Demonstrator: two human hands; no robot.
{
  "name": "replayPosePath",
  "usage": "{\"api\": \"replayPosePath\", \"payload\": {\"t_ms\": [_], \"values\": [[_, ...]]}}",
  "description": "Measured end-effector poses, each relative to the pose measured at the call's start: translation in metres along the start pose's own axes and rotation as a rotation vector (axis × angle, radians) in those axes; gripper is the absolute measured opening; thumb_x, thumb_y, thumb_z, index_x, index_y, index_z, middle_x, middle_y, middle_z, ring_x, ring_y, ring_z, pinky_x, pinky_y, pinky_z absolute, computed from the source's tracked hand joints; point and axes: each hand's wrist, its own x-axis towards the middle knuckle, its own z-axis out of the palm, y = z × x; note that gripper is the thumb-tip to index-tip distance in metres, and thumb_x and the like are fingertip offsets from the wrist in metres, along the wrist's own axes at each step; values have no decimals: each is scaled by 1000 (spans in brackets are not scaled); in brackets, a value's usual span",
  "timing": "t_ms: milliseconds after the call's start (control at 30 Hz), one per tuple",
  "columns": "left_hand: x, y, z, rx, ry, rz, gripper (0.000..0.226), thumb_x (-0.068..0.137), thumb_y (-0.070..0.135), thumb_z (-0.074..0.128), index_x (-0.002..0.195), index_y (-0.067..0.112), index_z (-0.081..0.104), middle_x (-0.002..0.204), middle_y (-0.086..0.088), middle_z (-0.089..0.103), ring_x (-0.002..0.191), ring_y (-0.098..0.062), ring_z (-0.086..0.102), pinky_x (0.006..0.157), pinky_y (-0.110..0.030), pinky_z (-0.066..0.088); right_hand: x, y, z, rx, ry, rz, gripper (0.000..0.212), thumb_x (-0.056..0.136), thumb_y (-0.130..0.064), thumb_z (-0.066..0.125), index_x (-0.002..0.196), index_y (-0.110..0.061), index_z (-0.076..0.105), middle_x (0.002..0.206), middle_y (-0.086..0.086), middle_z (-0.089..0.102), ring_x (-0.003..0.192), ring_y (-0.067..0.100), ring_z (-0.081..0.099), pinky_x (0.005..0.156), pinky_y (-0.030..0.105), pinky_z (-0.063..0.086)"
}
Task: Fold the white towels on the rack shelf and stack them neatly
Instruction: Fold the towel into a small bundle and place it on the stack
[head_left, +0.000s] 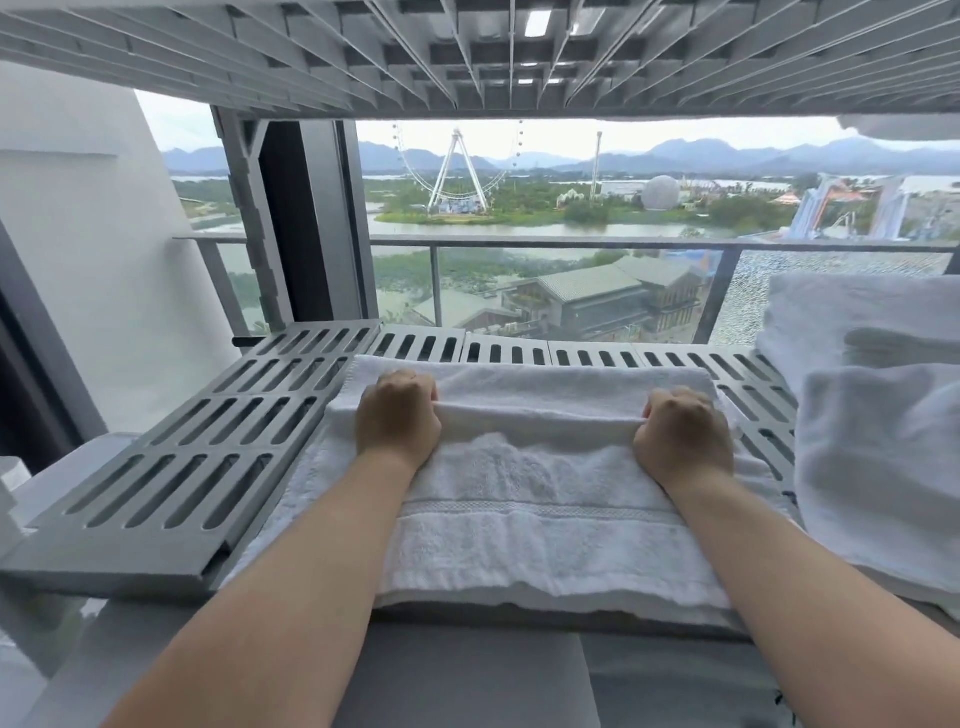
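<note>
You have one white towel (540, 499) lying flat on the slatted grey rack shelf (171, 467), its far edge lifted into a fold. More white towels (878, 457) sit piled, rumpled, at the right.

White towel (545, 499) w/ woven band; grey slotted shelf (171, 467)

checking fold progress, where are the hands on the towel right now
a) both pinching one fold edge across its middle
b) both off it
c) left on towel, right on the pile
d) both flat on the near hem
a: the left hand and right hand each grip the same raised fold edge running across the towel on the shelf.
</note>
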Motion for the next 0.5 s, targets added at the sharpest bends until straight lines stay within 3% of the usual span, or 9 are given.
{"api": "replayPosePath", "payload": {"t_ms": [100,233,500], "values": [[0,1,-2,2,57,10,30,71,-12,47,70,12,65,70,-5,58,70,-22,50,70,-35,49,-1,-1,-5,18,115,-7,21,79,5,50,81,-5,68,84,17,65,91,36,58,86,44,48],[-3,-5,6,21,-22,-76,28,88,1,46,75,15,66,70,0,58,67,-17,54,64,-26,43,-2,2,-3,-41,12,-76,26,88,1,51,79,-11,72,76,6,66,77,26,57,80,38,51],[-10,-2,-8,-90,-84,-8,34,84,2,40,57,21,46,51,4,46,46,-12,44,46,-20,29,-1,4,-1,8,14,-19,28,88,3,47,78,-9,70,75,8,65,75,26,57,75,36,51]]}}
